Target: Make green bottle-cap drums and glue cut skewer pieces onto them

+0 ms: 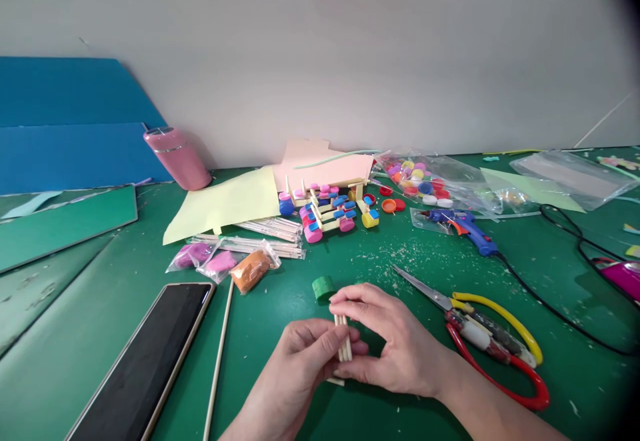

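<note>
Open mat left of hands (350, 351); scissors (480, 331) crowd the right

Both hands meet low in the middle of the frame. The left hand (303, 354) rises from the bottom edge, its forearm slanting up and to the right, fingers curled inward and thumb pressed toward the other hand. The right hand (393, 344) enters from the lower right, forearm bare, wrist bent, palm down, fingers arched to the left with the fingertips (340, 299) pinched together close against the left thumb.
</note>
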`<state>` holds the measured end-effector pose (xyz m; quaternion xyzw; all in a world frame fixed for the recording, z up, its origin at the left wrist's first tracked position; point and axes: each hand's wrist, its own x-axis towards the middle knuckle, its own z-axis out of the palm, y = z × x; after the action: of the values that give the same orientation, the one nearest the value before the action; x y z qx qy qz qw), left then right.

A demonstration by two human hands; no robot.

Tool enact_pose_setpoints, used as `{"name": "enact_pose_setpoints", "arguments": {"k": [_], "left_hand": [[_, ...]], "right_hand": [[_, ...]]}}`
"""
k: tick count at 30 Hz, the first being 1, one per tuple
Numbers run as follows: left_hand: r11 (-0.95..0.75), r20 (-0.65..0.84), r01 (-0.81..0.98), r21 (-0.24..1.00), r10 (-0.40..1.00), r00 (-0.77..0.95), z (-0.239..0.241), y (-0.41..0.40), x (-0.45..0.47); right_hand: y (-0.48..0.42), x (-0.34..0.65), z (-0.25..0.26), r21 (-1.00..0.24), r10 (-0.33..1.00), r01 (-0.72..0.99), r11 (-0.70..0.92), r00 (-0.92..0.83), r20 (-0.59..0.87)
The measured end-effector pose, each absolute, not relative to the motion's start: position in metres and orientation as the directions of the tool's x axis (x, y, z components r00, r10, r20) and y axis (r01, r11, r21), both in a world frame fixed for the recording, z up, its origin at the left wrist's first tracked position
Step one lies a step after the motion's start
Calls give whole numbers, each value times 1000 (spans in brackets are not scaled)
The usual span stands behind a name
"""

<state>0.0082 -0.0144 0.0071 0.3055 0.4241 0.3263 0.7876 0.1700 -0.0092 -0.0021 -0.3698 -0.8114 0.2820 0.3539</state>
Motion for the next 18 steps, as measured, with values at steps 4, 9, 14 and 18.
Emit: {"name": "enact_pose_setpoints", "arguments": {"k": [4,9,14,18], "left_hand": [[579,-462,-259,773,794,395,8,-13,9],[558,-446,-252,790,807,387,7,-13,7],[557,-450,-226,800,804,388,6,-14,5],[550,-450,-193,812,803,391,7,-13,6]], "right_hand": [[-10,171,-1,-730,804,396,557,-479,354],[-10,172,-2,-731,802,398,554,-492,339],[-10,172,-3,-735,797,385,558,-496,345],[-9,172,-5,-735,797,380,561,-489,356]]}}
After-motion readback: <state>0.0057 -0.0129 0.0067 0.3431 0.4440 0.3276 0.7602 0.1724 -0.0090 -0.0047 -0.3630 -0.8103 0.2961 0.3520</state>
